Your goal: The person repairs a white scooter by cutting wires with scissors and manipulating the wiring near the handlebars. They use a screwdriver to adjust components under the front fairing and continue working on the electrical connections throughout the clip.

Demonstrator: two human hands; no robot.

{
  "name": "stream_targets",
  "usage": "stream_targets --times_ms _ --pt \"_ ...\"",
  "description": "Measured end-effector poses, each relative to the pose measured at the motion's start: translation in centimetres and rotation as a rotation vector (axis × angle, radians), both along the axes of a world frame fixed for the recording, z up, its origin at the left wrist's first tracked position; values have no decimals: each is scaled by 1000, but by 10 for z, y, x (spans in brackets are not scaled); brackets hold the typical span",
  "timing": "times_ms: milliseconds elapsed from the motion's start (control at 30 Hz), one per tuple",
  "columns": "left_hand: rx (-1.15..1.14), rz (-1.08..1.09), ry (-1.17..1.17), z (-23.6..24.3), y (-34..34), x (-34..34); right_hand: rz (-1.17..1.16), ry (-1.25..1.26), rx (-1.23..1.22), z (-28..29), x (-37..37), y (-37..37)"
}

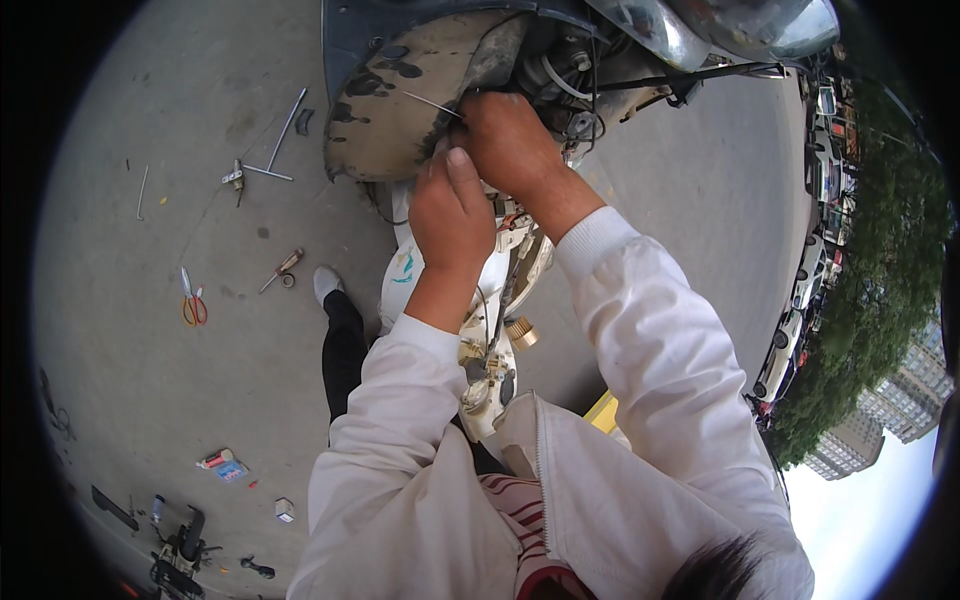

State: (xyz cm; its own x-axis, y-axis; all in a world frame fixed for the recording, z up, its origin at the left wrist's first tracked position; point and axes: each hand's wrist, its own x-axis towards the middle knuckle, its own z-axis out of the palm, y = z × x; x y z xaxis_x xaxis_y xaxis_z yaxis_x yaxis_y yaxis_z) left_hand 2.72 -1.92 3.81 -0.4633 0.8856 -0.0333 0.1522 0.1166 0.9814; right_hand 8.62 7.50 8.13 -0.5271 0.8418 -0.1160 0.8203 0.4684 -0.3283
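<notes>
Both my hands work inside the opened front of a white scooter point(405, 275) with its panels off. My left hand point(452, 215) is closed, thumb up, pinching something small that I cannot make out. My right hand point(505, 140) is closed just above it, gripping a thin wire point(432, 104) or cable that pokes out to the left. Both press against a dirty beige cover point(385, 120) beside exposed wiring and metal parts point(560, 75). A brass-coloured round part point(521, 333) shows lower on the scooter frame.
On the concrete ground to the left lie a T-handle wrench point(270, 150), a screwdriver point(280, 270), red-handled scissors point(192, 300), small boxes point(225, 465) and dark tools point(180, 555). My shoe point(325, 283) stands by the scooter. Parked cars point(810, 270) and trees line the right.
</notes>
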Motion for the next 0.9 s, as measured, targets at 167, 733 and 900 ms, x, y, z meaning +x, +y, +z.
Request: stream_targets --times_ms 167,733,900 --pt "72 71 -406 -5 -5 9 -54 -38 -32 2 -3 0" --pt "-84 -31 -716 3 0 1 -105 8 -38 0 0 -2" --pt "-73 42 -701 2 3 2 -144 0 -26 1 -6 -4"
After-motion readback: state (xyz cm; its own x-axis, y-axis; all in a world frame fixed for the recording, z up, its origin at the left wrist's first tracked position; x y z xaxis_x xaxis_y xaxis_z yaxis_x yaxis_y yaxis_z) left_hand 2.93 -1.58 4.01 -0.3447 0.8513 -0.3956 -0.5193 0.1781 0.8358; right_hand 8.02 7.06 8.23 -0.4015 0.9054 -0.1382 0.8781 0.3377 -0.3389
